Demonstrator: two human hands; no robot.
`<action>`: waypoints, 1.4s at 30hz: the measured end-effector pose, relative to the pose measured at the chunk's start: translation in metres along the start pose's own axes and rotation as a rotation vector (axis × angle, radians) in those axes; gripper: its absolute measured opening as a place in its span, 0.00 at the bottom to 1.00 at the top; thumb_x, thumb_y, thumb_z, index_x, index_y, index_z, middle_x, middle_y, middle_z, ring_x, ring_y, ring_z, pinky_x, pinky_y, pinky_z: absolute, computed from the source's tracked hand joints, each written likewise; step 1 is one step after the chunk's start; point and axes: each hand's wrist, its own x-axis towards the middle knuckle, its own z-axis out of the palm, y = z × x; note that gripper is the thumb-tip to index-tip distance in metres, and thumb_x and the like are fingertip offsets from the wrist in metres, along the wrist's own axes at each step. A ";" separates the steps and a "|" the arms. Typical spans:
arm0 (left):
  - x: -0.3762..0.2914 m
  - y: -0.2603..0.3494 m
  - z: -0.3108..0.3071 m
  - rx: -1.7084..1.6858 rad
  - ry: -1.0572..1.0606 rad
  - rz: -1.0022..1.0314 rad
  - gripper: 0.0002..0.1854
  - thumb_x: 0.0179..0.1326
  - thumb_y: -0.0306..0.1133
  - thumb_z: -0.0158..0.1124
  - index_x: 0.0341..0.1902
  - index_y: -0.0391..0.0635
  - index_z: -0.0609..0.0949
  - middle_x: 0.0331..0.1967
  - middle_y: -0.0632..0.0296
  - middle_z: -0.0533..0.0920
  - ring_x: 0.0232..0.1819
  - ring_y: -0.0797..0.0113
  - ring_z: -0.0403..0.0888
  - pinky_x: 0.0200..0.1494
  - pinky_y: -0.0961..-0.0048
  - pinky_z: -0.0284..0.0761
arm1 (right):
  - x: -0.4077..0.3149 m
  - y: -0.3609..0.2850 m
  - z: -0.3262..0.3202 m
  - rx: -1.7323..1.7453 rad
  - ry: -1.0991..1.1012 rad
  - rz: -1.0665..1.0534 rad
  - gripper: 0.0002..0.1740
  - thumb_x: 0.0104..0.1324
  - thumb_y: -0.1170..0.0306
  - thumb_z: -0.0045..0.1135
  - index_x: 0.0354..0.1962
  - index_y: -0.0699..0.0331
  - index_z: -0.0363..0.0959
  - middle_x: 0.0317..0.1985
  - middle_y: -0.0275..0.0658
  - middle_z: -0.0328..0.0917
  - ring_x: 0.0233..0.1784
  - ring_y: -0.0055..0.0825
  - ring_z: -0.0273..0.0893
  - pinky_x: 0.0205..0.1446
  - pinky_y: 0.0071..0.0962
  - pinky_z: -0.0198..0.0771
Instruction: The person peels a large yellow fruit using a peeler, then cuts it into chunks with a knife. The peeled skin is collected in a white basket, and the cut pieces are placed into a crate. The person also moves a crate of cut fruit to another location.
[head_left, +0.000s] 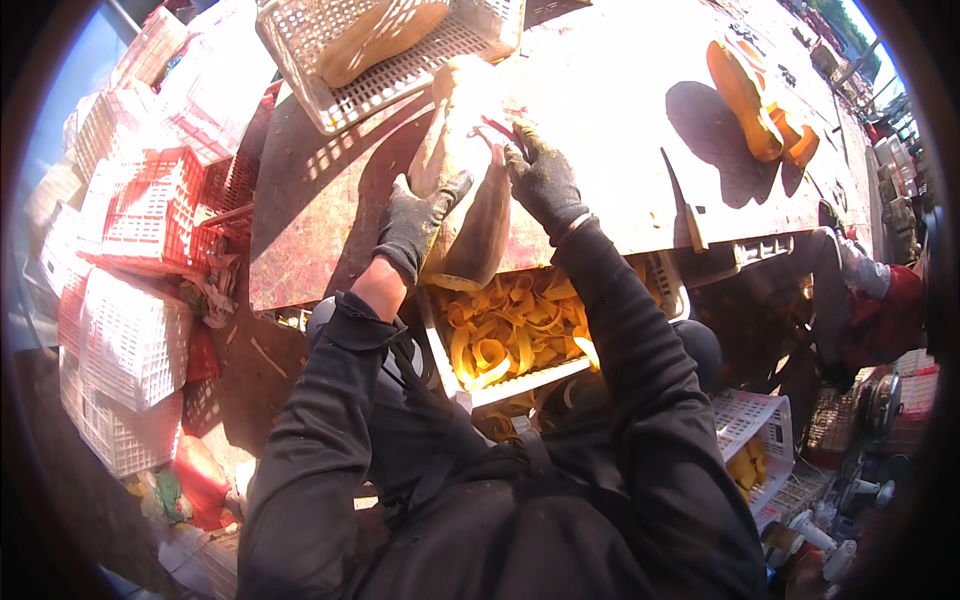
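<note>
A long, pale squash (469, 172) lies on the table in front of me, its near end at the edge. My left hand (424, 217), in a grey work glove, grips the squash's left side. In my gloved right hand (541, 169) is a red-handled tool (498, 127), likely a peeler, held near the squash's upper right side; glare hides its head. Below the table edge a white plastic crate (517, 381) holds many curled orange peel strips (510, 322). A knife (686, 202) lies on the table to the right.
A plastic crate (330, 112) with a whole squash (382, 41) stands at the table's back left. Peeled orange squash (742, 105) lies at the right. Stacked red and white crates (142, 217) stand on the left. Another person's arm or leg (832, 277) shows at the right edge.
</note>
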 end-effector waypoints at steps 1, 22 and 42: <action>-0.005 0.008 0.001 0.028 -0.001 -0.029 0.47 0.50 0.54 0.81 0.60 0.25 0.74 0.53 0.50 0.82 0.50 0.65 0.80 0.54 0.71 0.75 | 0.002 0.005 0.000 -0.006 0.008 -0.009 0.27 0.72 0.64 0.52 0.63 0.71 0.71 0.57 0.60 0.78 0.65 0.52 0.76 0.66 0.38 0.70; -0.043 -0.022 0.023 -0.129 0.140 0.057 0.57 0.52 0.58 0.78 0.72 0.26 0.63 0.68 0.35 0.70 0.68 0.45 0.72 0.70 0.58 0.68 | 0.080 -0.001 0.007 -0.130 -0.169 -0.076 0.15 0.73 0.66 0.48 0.45 0.65 0.79 0.27 0.44 0.80 0.26 0.28 0.76 0.35 0.32 0.72; -0.072 0.007 0.020 -0.068 0.183 0.045 0.56 0.53 0.63 0.72 0.70 0.26 0.66 0.65 0.32 0.73 0.67 0.38 0.73 0.70 0.56 0.68 | -0.023 -0.044 0.004 -0.068 -0.137 0.050 0.22 0.79 0.62 0.40 0.60 0.63 0.75 0.52 0.56 0.82 0.56 0.53 0.79 0.59 0.41 0.72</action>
